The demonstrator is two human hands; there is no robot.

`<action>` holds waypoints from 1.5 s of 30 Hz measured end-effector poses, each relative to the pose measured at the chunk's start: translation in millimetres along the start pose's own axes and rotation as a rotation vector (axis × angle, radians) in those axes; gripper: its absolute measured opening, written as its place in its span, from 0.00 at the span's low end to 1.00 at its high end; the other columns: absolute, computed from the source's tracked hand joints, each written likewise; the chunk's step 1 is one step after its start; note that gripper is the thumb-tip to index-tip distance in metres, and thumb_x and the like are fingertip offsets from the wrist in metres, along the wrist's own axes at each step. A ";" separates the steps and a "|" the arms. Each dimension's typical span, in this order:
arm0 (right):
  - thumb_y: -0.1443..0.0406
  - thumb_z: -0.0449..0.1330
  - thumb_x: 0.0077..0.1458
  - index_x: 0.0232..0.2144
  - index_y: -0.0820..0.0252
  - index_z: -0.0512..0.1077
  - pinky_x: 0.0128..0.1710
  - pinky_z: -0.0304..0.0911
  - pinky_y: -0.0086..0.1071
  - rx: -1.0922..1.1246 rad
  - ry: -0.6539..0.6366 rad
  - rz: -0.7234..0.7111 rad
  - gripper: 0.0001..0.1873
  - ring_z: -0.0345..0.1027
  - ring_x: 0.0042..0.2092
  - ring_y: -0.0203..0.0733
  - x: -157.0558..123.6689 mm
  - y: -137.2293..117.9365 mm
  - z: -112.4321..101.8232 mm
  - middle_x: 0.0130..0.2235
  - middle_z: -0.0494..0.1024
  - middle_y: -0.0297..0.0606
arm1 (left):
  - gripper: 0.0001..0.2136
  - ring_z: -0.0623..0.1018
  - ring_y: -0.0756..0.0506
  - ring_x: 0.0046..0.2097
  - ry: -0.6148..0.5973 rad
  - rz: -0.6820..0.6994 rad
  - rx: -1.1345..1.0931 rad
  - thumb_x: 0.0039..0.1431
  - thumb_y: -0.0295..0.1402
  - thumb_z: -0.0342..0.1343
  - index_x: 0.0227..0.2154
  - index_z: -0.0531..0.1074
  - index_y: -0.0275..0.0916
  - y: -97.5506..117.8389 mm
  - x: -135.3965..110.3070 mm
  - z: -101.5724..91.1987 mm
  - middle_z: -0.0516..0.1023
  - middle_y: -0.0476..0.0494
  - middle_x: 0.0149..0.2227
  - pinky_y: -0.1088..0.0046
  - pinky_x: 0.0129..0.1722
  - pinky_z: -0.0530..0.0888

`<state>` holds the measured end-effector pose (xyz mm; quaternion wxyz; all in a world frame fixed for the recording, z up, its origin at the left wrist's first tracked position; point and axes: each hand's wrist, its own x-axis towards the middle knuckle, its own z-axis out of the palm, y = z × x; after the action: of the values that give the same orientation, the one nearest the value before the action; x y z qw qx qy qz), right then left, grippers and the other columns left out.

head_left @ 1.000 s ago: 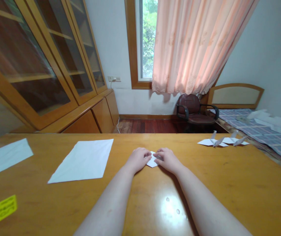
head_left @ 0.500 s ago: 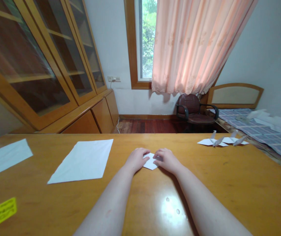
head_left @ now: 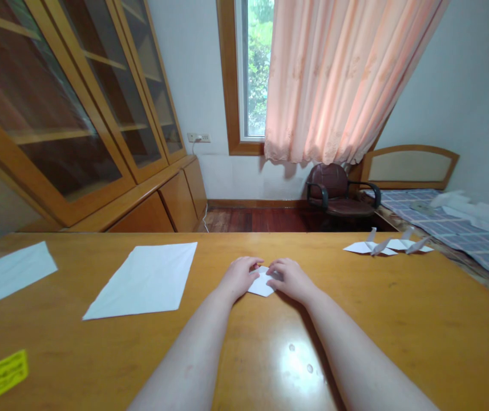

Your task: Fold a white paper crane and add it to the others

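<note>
A small folded piece of white paper [head_left: 262,285] lies on the wooden table between my two hands, its lower edge coming to a point towards me. My left hand [head_left: 241,277] holds its left side, thumb on top and fingers curled around the far edge. On the opposite side my right hand [head_left: 289,278] grips the same paper, with the thumb pressing near its middle. The paper's side corners are hidden under my fingers. Both forearms rest low over the table.
Left of my hands lies a white paper sheet [head_left: 144,282], with another sheet [head_left: 11,275] at the far left. Two folded paper cranes [head_left: 372,248] stand at the back right. A yellow label [head_left: 0,377] sticks to the table [head_left: 381,342] at the near left. Beyond are a chair [head_left: 334,191] and a bed.
My left fingers have lifted slightly at the paper's far edge. The paper and my right hand have hardly moved.
</note>
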<state>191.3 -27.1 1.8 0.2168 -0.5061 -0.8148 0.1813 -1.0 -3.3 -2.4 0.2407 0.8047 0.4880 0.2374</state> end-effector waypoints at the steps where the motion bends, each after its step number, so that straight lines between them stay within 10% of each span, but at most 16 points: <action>1: 0.62 0.64 0.46 0.35 0.56 0.74 0.45 0.55 0.36 0.000 -0.002 0.002 0.11 0.64 0.43 0.43 0.2 0.0 -0.1 0.40 0.75 0.39 | 0.16 0.72 0.45 0.42 0.000 0.005 0.011 0.51 0.29 0.54 0.45 0.72 0.41 0.8 0.0 -0.6 0.76 0.45 0.40 0.69 0.46 0.67; 45: 0.64 0.64 0.44 0.34 0.58 0.73 0.41 0.55 0.34 0.019 0.031 0.020 0.12 0.63 0.40 0.41 0.8 3.3 1.4 0.36 0.74 0.37 | 0.10 0.72 0.47 0.34 -0.040 0.000 0.090 0.51 0.40 0.54 0.28 0.74 0.39 6.7 -2.1 -5.1 0.75 0.46 0.31 0.73 0.33 0.65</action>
<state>192.7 -25.1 -1.0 0.2327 -0.5148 -0.8045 0.1834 -0.5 -7.2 5.4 0.2140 0.8194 0.4932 0.1989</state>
